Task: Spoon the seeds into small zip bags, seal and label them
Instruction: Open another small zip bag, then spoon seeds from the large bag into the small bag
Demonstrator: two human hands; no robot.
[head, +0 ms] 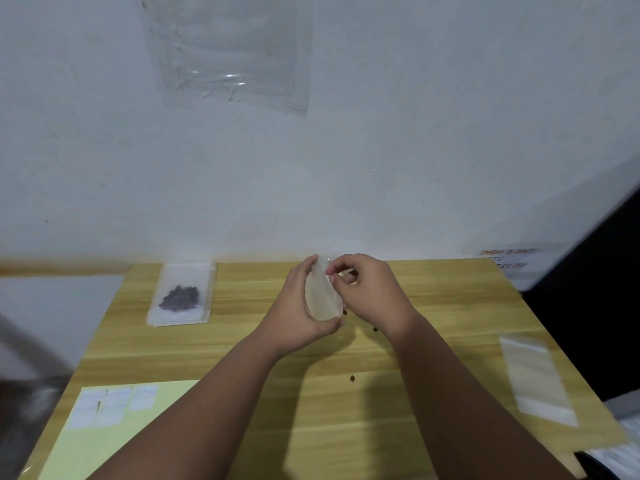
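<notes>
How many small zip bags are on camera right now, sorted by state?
Held bag, gripped by left hand and right hand: 1
Seed-filled bag: 1
Empty bag: 1
Total: 3

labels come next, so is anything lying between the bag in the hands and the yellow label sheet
Nothing visible does. The small clear plastic zip bag is held by the left hand and right hand; only bare wooden table and the person's own left forearm lie toward the pale yellow sheet of white labels.
</notes>
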